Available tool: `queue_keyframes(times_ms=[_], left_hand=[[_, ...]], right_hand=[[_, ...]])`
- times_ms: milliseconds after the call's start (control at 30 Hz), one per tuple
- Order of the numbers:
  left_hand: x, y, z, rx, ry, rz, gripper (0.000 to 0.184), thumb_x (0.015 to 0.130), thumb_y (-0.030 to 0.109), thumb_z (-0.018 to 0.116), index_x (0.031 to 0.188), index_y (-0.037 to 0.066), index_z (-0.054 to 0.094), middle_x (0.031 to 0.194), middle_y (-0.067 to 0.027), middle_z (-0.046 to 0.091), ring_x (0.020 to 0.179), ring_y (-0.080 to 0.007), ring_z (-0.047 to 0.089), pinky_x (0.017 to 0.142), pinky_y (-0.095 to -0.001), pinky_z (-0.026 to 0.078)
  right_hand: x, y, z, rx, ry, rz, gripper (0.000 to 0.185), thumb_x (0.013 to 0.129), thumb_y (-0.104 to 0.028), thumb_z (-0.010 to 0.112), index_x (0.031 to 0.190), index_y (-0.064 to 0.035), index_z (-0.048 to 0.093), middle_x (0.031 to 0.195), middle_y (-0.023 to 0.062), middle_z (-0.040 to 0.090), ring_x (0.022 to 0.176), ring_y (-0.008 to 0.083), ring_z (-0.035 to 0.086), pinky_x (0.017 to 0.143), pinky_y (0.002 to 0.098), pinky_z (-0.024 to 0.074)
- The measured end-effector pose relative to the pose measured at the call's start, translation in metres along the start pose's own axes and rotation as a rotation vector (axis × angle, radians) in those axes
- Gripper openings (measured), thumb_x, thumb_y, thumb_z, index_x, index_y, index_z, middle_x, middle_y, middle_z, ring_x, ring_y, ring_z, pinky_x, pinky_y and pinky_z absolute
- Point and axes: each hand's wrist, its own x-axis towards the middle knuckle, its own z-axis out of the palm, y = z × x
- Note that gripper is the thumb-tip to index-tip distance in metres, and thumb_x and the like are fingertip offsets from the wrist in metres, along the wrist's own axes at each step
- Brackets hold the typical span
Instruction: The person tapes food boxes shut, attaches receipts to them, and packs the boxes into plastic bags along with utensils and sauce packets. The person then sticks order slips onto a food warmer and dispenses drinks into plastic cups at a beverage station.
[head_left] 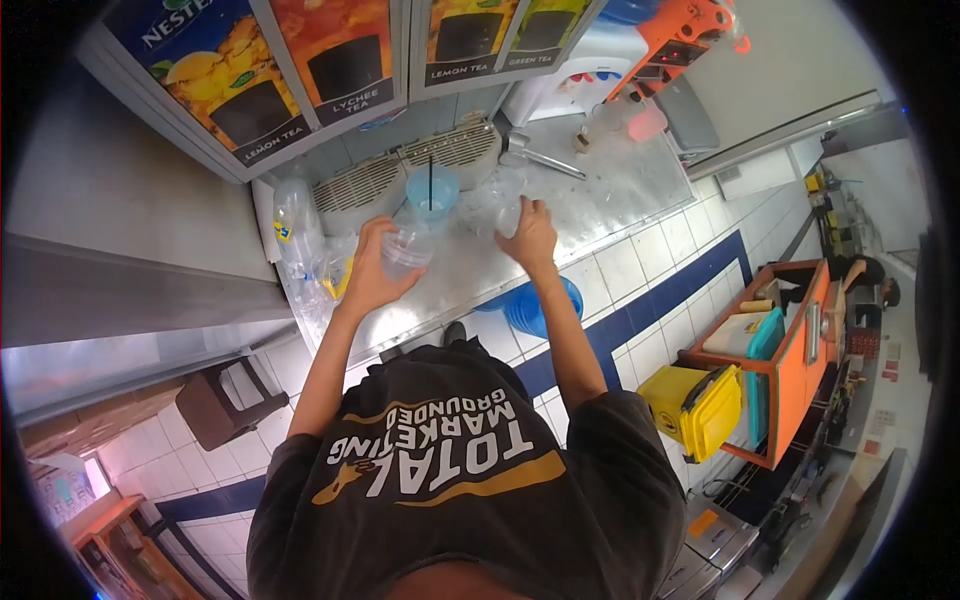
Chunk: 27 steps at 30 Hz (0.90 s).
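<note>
My left hand [375,272] is curled around a clear plastic cup [408,246] above the metal counter [455,270]. My right hand [532,240] has its fingers bent round another clear plastic cup [507,215], whose outline is faint. Between and beyond the two hands stands a light-blue tub [420,186] with a thin dark stick upright in it. A long-handled metal scoop [545,158] lies at the back of the counter. Plastic sleeves of clear cups [297,225] are at the counter's left end.
Drink dispensers [330,50] with drip trays [455,152] line the back. A white water dispenser [575,85] and a pink-filled bottle [645,123] stand to the right. Blue basins [545,308] are below the counter edge. A yellow bin [695,410] and an orange cart [790,370] stand at right; another person [862,275] is far right.
</note>
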Motion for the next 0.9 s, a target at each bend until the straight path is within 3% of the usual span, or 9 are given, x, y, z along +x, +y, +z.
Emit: queue_keyframes(times_ms=[133,267,333,400,433,533,600,700,900], left_hand=[[0.021,0.005,0.006,-0.146,-0.019,-0.071,0.074,0.068,0.02,0.092,0.126,0.003,0.049,0.131,-0.021,0.053,0.123,-0.0391,0.056,0.103,-0.045,0.048],[0.007,0.011,0.005,-0.223,0.075,-0.162,0.071,0.069,0.018,0.092,0.125,0.003,0.05,0.128,-0.0188,0.056,0.117,-0.0345,0.061,0.097,-0.0421,0.051],[-0.003,0.011,0.005,-0.2,0.13,-0.178,0.071,0.07,0.017,0.091,0.126,0.003,0.05,0.126,-0.0182,0.057,0.113,-0.0329,0.063,0.096,-0.0413,0.052],[-0.016,0.008,0.011,-0.179,0.176,-0.197,0.071,0.071,0.016,0.091,0.126,0.003,0.049,0.124,-0.0176,0.058,0.11,-0.0312,0.065,0.094,-0.0405,0.053],[-0.026,0.004,0.014,-0.234,0.204,-0.291,0.072,0.071,0.017,0.091,0.127,0.003,0.048,0.122,-0.0174,0.059,0.108,-0.0309,0.066,0.094,-0.0411,0.053],[-0.052,0.003,0.004,-0.213,0.198,-0.395,0.074,0.074,0.013,0.09,0.13,0.004,0.044,0.126,-0.0169,0.056,0.108,-0.0282,0.067,0.095,-0.0401,0.054],[-0.066,0.005,-0.003,-0.154,0.149,-0.404,0.074,0.076,0.01,0.089,0.132,0.005,0.041,0.132,-0.0165,0.052,0.109,-0.0258,0.067,0.097,-0.0387,0.054],[-0.084,0.007,-0.005,-0.192,0.229,-0.444,0.074,0.074,0.015,0.091,0.131,0.002,0.045,0.118,-0.0169,0.061,0.104,-0.0274,0.069,0.091,-0.04,0.054],[-0.101,0.007,-0.014,-0.255,0.222,-0.503,0.074,0.075,0.014,0.09,0.132,0.002,0.045,0.122,-0.0167,0.059,0.107,-0.0261,0.068,0.094,-0.0393,0.054]], right_hand=[[0.046,0.043,0.001,-0.041,0.166,0.067,0.1,0.064,-0.039,0.092,0.144,-0.0036,0.045,0.134,0.0201,0.052,0.127,0.0402,0.052,0.1,0.0465,0.0533],[0.045,0.024,-0.03,-0.249,0.155,0.015,0.109,0.063,-0.04,0.093,0.149,-0.0014,0.039,0.142,0.0242,0.049,0.131,0.0417,0.049,0.108,0.0478,0.0471],[0.024,-0.015,-0.042,0.008,0.362,-0.397,0.122,0.061,-0.041,0.095,0.154,0.0047,0.031,0.142,0.0284,0.049,0.127,0.043,0.052,0.112,0.0493,0.0406],[0.015,-0.065,-0.028,0.444,0.225,-0.556,0.126,0.06,-0.042,0.095,0.156,0.0048,0.027,0.146,0.0314,0.046,0.131,0.0445,0.051,0.108,0.0499,0.0442],[0.014,-0.081,-0.013,0.454,0.211,-0.564,0.126,0.06,-0.042,0.095,0.156,0.0048,0.027,0.146,0.0314,0.046,0.131,0.0445,0.051,0.108,0.0499,0.0442],[0.031,-0.112,0.021,0.559,0.163,-0.434,0.115,0.061,-0.041,0.095,0.15,0.0051,0.038,0.139,0.03,0.055,0.125,0.0433,0.059,0.1,0.0478,0.0505],[0.041,-0.111,0.028,0.565,0.094,-0.291,0.099,0.061,-0.04,0.094,0.138,0.0054,0.051,0.123,0.0269,0.066,0.11,0.0415,0.067,0.092,0.0448,0.0554],[0.047,-0.098,0.034,0.572,0.261,-0.305,0.096,0.059,-0.043,0.094,0.134,0.0029,0.054,0.112,0.0254,0.071,0.104,0.0424,0.069,0.089,0.0483,0.0563],[0.053,-0.05,0.006,0.432,0.256,-0.079,0.095,0.06,-0.041,0.094,0.133,0.0052,0.053,0.116,0.0266,0.069,0.106,0.0417,0.068,0.09,0.0471,0.0556]])
